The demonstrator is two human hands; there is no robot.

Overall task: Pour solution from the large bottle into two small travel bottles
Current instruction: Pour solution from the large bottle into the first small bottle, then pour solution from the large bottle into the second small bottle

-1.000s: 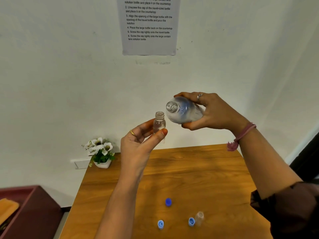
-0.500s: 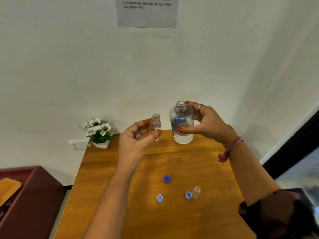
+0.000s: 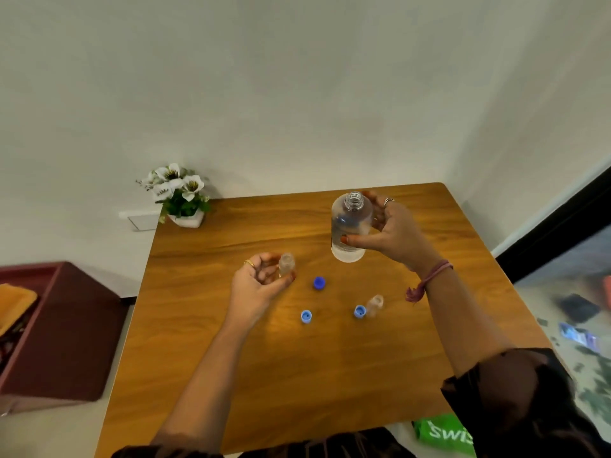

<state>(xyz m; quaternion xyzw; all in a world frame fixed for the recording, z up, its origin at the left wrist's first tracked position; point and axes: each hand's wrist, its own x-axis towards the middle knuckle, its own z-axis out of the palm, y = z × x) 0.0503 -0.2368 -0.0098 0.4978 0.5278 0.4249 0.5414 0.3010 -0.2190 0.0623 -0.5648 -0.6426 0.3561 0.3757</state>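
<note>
My right hand [image 3: 393,231] grips the large clear plastic bottle [image 3: 350,226] upright above the far desk [image 3: 330,375]; my left hand [image 3: 259,282] pinches a small clear travel bottle [image 3: 286,264]. Both look light, probably slippery; I'd hold mid-body.

Uncapped large bottle [image 3: 351,226] upright in right hand [image 3: 395,234], small travel bottle [image 3: 286,264] in left hand [image 3: 256,285], above wooden table [image 3: 231,358].

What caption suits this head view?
Right hand holds large bottle upright; left hand holds small travel bottle.
</note>
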